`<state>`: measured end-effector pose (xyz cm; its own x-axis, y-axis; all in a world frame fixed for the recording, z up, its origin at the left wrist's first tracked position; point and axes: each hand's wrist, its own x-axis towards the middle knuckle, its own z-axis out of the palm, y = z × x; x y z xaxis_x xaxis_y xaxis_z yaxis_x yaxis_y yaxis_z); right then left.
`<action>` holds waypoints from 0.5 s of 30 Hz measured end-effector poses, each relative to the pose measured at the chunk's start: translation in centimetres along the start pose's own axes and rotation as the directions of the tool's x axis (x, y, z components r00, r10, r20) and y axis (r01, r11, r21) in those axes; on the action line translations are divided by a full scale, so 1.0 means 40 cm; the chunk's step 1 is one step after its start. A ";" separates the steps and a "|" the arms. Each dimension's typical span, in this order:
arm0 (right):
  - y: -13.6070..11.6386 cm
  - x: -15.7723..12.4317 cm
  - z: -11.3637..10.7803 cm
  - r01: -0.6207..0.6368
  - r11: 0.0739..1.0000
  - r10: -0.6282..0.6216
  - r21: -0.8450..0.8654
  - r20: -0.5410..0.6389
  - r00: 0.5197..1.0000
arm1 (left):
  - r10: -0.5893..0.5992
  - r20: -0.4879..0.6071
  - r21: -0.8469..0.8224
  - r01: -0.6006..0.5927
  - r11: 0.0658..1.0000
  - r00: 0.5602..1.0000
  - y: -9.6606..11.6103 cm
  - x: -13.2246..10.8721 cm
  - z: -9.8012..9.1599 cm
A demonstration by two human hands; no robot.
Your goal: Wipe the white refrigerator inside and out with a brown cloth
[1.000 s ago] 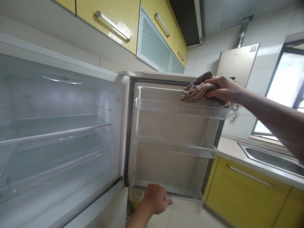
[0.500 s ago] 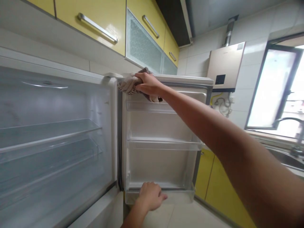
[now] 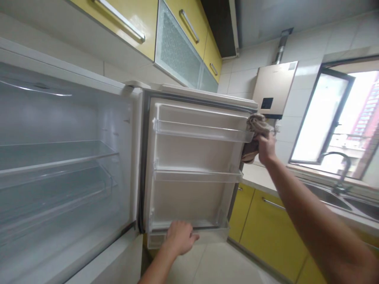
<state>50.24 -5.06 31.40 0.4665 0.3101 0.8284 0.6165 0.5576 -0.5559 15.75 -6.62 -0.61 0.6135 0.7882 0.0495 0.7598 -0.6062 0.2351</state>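
Observation:
A brownish, crumpled cloth (image 3: pixel 257 128) is bunched in my right hand (image 3: pixel 267 149), at the outer edge of the open fridge door (image 3: pixel 194 154), beside the end of the top door shelf. Its fingers are closed round the cloth and partly hidden by it. Low down, my left hand (image 3: pixel 180 237) is on the clear bottom door shelf (image 3: pixel 211 235), fingers curled over its rim and thumb out to the right. Above it are a clear middle door shelf (image 3: pixel 198 176) and a top door shelf (image 3: pixel 201 132), with nothing on them.
The fridge interior (image 3: pixel 59 118) with glass shelves (image 3: pixel 56 157) lies open on the left. Yellow wall cabinets (image 3: pixel 133 19) hang above. To the right are a water heater (image 3: pixel 275 88), a sink (image 3: pixel 322 194) with a tap (image 3: pixel 345 169), an open window (image 3: pixel 322 114) and yellow base cabinets (image 3: pixel 272 225).
My right hand has moved the cloth from the door's upper hinge side rightward to its outer edge. My left hand stays at the bottom shelf. The view has shifted slightly right.

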 end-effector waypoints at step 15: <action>0.396 -0.783 -0.098 -0.832 0.550 0.835 -0.077 0.058 0.546 | -0.030 0.004 0.010 0.029 1.000 1.000 0.004 0.049 0.004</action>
<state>47.89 -8.96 -3.63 0.7332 0.6800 -0.0077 -0.0003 -0.0110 -0.9999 17.11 -5.20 -0.64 0.5916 0.8053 0.0387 0.7798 -0.5838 0.2263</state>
